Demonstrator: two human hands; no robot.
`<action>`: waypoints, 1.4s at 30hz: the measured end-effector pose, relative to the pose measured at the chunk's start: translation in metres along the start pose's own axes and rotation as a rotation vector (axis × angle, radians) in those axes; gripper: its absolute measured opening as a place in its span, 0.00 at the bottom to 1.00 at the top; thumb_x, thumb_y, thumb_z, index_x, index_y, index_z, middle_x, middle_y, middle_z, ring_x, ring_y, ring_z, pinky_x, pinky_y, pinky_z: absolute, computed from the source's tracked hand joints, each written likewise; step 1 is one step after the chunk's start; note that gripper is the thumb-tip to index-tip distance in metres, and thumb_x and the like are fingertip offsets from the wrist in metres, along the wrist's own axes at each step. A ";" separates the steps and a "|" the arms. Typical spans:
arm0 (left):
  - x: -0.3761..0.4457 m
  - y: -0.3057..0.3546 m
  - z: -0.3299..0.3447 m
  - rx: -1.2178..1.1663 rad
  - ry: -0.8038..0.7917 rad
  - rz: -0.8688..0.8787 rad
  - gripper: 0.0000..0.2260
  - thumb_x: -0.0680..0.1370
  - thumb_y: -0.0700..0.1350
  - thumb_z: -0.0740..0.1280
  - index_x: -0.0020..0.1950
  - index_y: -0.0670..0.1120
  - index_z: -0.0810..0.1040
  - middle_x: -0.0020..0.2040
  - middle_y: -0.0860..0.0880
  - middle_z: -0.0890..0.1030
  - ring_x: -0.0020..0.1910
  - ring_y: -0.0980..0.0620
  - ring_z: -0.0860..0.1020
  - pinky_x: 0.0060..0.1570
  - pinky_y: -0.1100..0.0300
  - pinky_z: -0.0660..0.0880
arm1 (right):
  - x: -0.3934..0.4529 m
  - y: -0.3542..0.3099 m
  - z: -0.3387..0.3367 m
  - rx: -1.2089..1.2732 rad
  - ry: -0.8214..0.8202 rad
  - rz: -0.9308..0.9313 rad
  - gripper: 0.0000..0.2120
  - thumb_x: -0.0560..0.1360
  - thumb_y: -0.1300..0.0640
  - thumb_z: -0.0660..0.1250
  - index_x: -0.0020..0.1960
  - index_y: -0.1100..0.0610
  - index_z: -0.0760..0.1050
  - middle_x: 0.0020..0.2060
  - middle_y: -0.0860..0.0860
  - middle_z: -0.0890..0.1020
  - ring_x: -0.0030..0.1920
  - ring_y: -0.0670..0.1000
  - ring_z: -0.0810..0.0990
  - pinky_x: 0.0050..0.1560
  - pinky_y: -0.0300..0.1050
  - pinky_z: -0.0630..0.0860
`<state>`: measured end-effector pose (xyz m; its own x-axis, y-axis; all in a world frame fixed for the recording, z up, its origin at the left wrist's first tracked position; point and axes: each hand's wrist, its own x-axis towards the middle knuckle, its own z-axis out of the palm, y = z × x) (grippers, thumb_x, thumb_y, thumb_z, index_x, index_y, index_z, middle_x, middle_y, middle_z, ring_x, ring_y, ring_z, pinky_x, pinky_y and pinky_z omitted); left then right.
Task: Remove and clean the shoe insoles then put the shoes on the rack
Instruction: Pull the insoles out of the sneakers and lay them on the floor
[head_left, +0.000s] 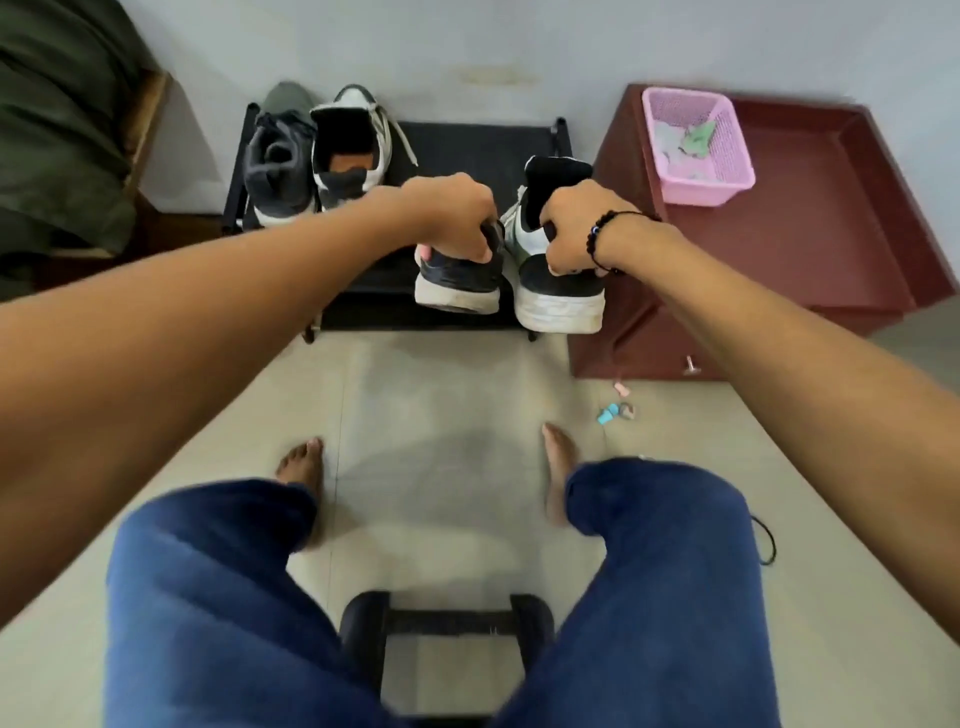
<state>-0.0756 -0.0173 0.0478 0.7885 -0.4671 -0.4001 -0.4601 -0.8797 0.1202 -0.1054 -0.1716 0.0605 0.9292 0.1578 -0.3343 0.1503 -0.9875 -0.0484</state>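
Both arms reach straight out over the black rack (467, 140): the left hand (452, 213) curls its fingers tight around the heel of one dark shoe (457, 280), and the right hand (576, 228) grips the heel of one black-and-white shoe (556, 296), both held up just above the front of the rack. Two more shoes sit on the rack's left side, a dark one (275, 171) and a white one (348, 145), making four shoes. One pink basket (696, 145) sits on one red box (810, 218) beside the rack.
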 end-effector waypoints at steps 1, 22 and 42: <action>-0.014 0.006 0.004 0.014 -0.005 0.004 0.15 0.75 0.50 0.64 0.60 0.47 0.77 0.47 0.45 0.79 0.40 0.41 0.81 0.40 0.56 0.74 | -0.014 -0.003 0.004 0.023 -0.011 0.001 0.05 0.69 0.65 0.62 0.34 0.60 0.71 0.32 0.55 0.74 0.28 0.53 0.73 0.27 0.43 0.73; 0.034 0.057 0.280 -0.096 -0.279 -0.063 0.18 0.80 0.44 0.59 0.68 0.41 0.68 0.59 0.41 0.78 0.58 0.41 0.76 0.50 0.52 0.72 | 0.007 0.023 0.274 0.111 -0.450 0.116 0.13 0.76 0.55 0.65 0.55 0.63 0.74 0.52 0.61 0.77 0.53 0.62 0.77 0.44 0.47 0.70; 0.143 0.038 0.445 -0.279 -0.358 -0.055 0.16 0.78 0.40 0.61 0.65 0.40 0.70 0.63 0.39 0.73 0.62 0.40 0.71 0.57 0.50 0.71 | 0.091 0.073 0.436 0.060 -0.533 -0.010 0.16 0.75 0.68 0.57 0.62 0.64 0.71 0.53 0.64 0.77 0.54 0.63 0.76 0.51 0.52 0.75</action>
<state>-0.1617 -0.0780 -0.4094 0.5955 -0.4019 -0.6956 -0.2555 -0.9157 0.3103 -0.1567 -0.2318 -0.3841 0.6252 0.1585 -0.7642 0.1245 -0.9869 -0.1028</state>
